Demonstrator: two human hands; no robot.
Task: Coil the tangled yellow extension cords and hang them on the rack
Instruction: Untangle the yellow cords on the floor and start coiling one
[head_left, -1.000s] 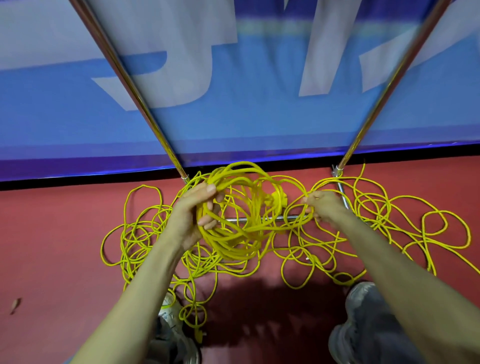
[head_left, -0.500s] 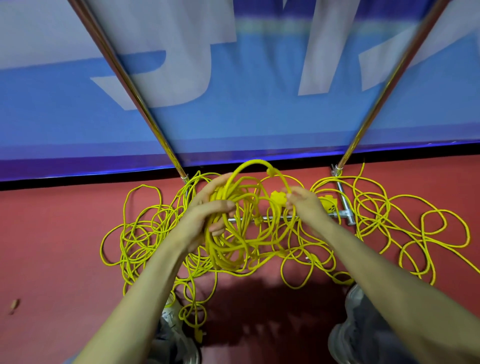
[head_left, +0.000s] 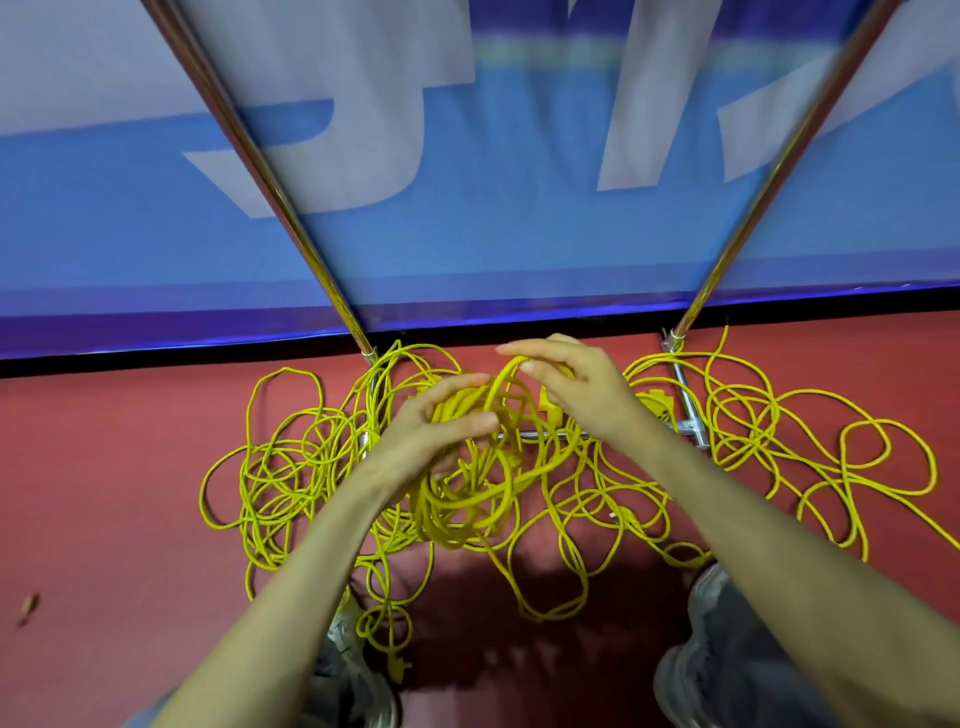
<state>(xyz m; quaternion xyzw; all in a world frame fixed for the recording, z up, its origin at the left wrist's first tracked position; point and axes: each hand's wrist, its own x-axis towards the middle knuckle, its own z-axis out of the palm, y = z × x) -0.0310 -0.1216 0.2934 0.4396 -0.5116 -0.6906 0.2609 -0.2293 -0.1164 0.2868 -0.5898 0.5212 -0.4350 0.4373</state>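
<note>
Yellow extension cords (head_left: 291, 462) lie in loose, tangled loops over the red floor (head_left: 104, 493), spreading well out to either side of both hands and back beneath the forearms.

Left hand (head_left: 436, 428): closed in a grip. Fingers and thumb curl round the top of a bundled coil (head_left: 467, 504) of the same cord. The loops hang below the hand; whether they touch the floor cannot be told.

Right hand (head_left: 576, 395): just beside the left and slightly beyond it. Thumb and fingers pinch a single strand, which arches from the fingertips down into the coil.

Rack (head_left: 312, 260): two metal uprights rise beyond the hands, one on the outer side of each. Its low crossbar runs under both hands, with cord draped over it. No cord hangs on the uprights.

A yellow connector block (head_left: 658, 406) lies on the outer side of the right wrist, near the rack's foot.

Two grey shoes stand on the floor near the elbows, the left shoe (head_left: 358, 670) with cord loops lying against it, the right shoe (head_left: 727, 623) close to the edge of the tangle.

A blue banner (head_left: 519, 234) with pale lettering stands beyond the rack.
</note>
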